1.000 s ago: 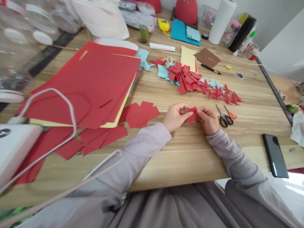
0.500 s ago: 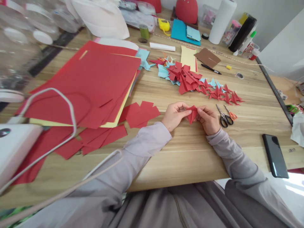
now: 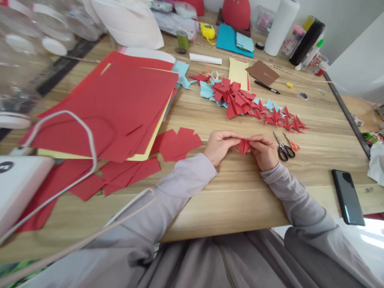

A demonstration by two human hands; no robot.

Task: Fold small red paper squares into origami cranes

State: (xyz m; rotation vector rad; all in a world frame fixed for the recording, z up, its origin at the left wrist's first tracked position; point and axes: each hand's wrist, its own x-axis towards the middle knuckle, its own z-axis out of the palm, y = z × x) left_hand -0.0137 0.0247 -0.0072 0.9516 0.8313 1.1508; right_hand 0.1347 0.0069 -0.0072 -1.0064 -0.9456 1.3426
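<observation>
A small folded piece of red paper hangs point-down between my two hands, over the front part of the table. My left hand pinches its left side between thumb and fingers. On the other side, my right hand pinches its right edge, and its fingertips cover part of the fold. Beyond my hands lies a heap of folded red paper pieces, with light blue ones among them and small red paper cranes at its right end.
Black-handled scissors and small orange scissors lie right of my right hand. A phone rests near the right edge. Large red sheets and cut red pieces cover the left. A white cable loops over them.
Both hands have shifted their fingers along the top of the red paper, which now shows less of its upper part. The other things lie as before.
</observation>
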